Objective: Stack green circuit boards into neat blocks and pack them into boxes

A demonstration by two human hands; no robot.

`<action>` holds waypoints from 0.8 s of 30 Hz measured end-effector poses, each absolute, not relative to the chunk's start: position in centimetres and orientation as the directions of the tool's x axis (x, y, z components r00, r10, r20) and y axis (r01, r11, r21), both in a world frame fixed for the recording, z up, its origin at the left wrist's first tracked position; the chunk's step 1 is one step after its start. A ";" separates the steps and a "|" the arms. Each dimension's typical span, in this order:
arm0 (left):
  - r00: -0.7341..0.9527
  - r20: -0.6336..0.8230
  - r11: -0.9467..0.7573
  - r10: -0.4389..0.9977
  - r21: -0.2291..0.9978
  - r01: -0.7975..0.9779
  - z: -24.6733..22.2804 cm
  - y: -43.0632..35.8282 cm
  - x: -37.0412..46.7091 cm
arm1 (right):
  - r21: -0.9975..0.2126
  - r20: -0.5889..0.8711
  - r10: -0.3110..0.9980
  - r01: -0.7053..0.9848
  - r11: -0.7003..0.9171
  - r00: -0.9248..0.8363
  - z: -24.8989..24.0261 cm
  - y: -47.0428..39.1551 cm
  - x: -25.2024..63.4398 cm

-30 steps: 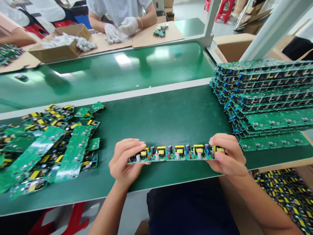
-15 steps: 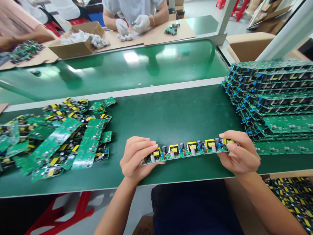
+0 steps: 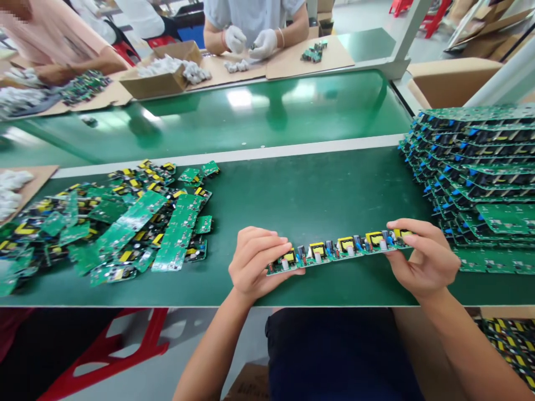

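Between my hands stretches a long strip of joined circuit boards (image 3: 334, 253), its component side with yellow transformers, capacitors and small parts turned up toward me. My left hand (image 3: 257, 264) is closed on the strip's left end, thumb beneath and fingers over the top. The right end is pinched by my right hand (image 3: 426, 259), with fingers covering the last yellow transformer. The strip is held above the green bench (image 3: 309, 189) near its front edge and tilts slightly up to the right. Left of my left hand lies a heap of circuit boards (image 3: 137, 209), some single, some still in strips.
A tall stack of circuit board strips (image 3: 480, 178) stands at the right. A box of boards (image 3: 510, 345) sits below the bench there. Across the bench, a co-worker's gloved hands (image 3: 251, 43) work beside a carton of white pieces (image 3: 159, 75). A red stool (image 3: 125, 351) stands lower left.
The view has swung left, so everything appears farther right. Both hands keep hold of the strip, with little visible change in grip.
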State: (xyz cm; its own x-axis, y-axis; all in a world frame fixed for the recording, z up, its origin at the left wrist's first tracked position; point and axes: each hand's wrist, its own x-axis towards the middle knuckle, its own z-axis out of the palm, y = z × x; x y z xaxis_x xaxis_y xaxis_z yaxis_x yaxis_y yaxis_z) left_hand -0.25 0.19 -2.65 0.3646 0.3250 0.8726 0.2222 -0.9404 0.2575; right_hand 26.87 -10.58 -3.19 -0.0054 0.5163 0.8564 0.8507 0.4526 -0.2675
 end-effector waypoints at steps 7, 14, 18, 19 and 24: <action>0.523 0.350 -0.607 0.777 0.635 0.478 -4.2 -0.1 0.9 | -0.378 0.554 0.816 0.923 0.069 0.165 -3.5 -10.3 26.3; 0.677 0.373 -0.768 0.634 0.408 0.494 -7.6 0.5 0.7 | -0.143 0.217 0.964 0.972 0.184 -0.151 -3.2 -10.2 25.4; 0.781 0.372 -0.833 0.502 0.452 0.320 -7.5 0.5 0.4 | -0.146 0.072 0.974 0.964 0.224 -0.215 -3.0 -11.4 24.7; 0.800 0.357 -0.832 0.482 0.472 0.290 -7.3 0.4 0.4 | -0.141 0.068 0.970 0.960 0.241 -0.233 -2.8 -12.1 24.7; 0.771 0.371 -0.794 0.517 0.544 0.271 -6.6 0.2 0.3 | -0.079 0.260 0.920 0.944 0.322 -0.292 1.6 -16.6 27.1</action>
